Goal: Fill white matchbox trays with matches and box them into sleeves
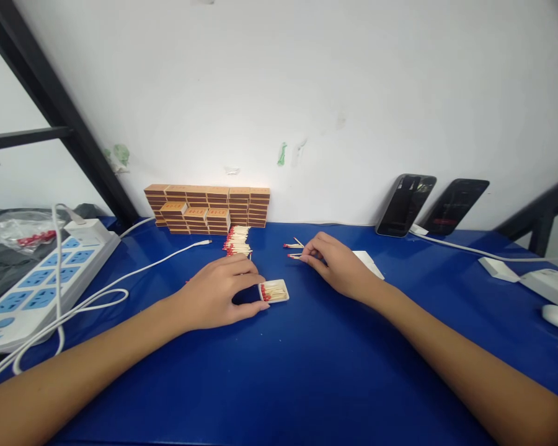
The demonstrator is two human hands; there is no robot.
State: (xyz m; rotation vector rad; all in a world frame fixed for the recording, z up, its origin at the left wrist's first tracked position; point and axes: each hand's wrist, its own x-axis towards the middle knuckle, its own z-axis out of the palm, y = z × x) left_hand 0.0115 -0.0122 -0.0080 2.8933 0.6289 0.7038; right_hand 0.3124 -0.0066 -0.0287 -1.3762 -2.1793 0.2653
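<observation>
"What have you got?"
"My left hand (223,291) is half curled, thumb and finger gripping the near end of a matchbox tray (279,301), matches (274,291) inside"
"And the other?"
"My right hand (303,254) pinches a match (294,256), fingertips together; loose matches (294,246) lie just beyond them, stacked matchboxes (196,198) beyond my left hand"

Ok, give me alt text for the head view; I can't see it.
Left hand grips a small white tray of red-headed matches on a blue table; right hand touches loose matches beyond it. Behind are a match pile and stacked matchboxes, with a power strip at left and phones at right.
</observation>
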